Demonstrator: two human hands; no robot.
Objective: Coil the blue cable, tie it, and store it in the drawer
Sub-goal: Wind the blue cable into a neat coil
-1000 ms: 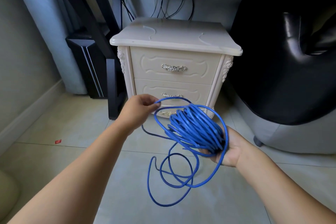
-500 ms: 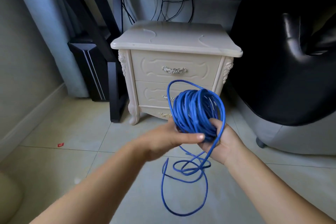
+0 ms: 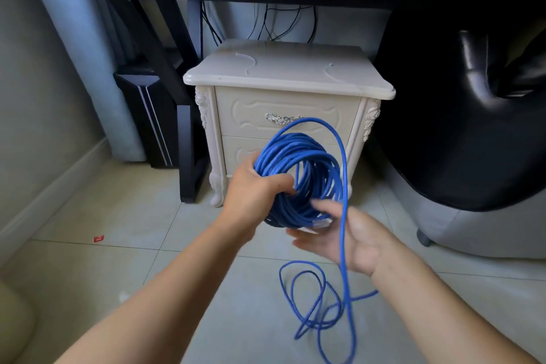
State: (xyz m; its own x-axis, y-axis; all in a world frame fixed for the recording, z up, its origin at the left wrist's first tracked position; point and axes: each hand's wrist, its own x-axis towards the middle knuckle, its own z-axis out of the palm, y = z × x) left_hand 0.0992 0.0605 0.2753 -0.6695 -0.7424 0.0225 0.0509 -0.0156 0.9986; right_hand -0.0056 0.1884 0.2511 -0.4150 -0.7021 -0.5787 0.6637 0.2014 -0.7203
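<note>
Blue cable (image 3: pixel 298 162) coil in grip of left hand (image 3: pixel 254 195), right hand (image 3: pixel 354 241) open beneath, closed nightstand drawers (image 3: pixel 251 111) behind.

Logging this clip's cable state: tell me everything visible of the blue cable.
The blue cable is thin and rubbery-looking, mostly wound into a thick upright coil before the nightstand. The left hand grips its left side, fingers curled through the middle. One wide loop arches over, crosses the open right hand and trails in loose loops on the floor. A pale plug shows near that palm. No tie visible.
</note>
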